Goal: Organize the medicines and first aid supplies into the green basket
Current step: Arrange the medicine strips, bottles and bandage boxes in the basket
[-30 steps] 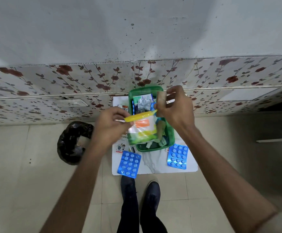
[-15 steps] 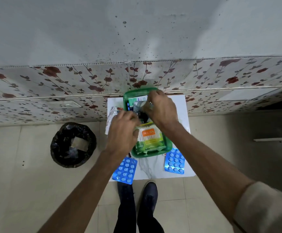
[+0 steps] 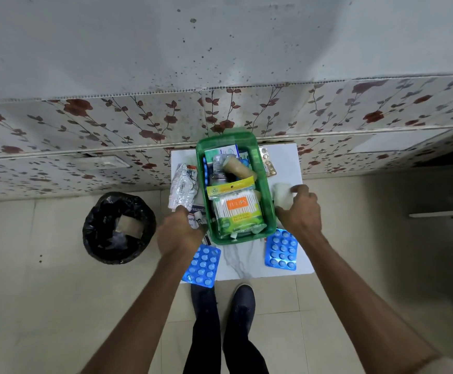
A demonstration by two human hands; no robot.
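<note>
The right hand (image 3: 299,211) curled around a white roll of bandage (image 3: 282,197) just right of the green plastic basket (image 3: 270,211), thumb on its near side and fingers (image 3: 298,188) over its far side, so it appeared to have hold of the roll, which sat on or just above the white table (image 3: 287,163). The left hand (image 3: 179,233) lay palm down at the basket's left near corner, fingers bent over small white packets with printed labels (image 3: 197,214); whether it gripped any of them could not be told.

Between the hands, the basket stood on the table with its far end toward the wall. A clear pack of cotton swabs with an orange label and yellow header (image 3: 236,209) lay on top at its near end. Behind that sat a tan roll (image 3: 239,168), a clear wrapped item (image 3: 220,163) and a pale green and white box (image 3: 221,152).

Left of the basket a crinkled silver foil packet (image 3: 182,186) lay on the table. Right of the far end, a silver and gold blister strip (image 3: 267,163) rested partly against the rim. 2 blue blister sheets of white tablets lay at the near edge: 1 (image 3: 201,265) below the left hand, hanging over the table's edge, and 1 (image 3: 281,249) below the right wrist.

On the tiled floor to the left stood a bin lined with a black bag (image 3: 118,228).
</note>
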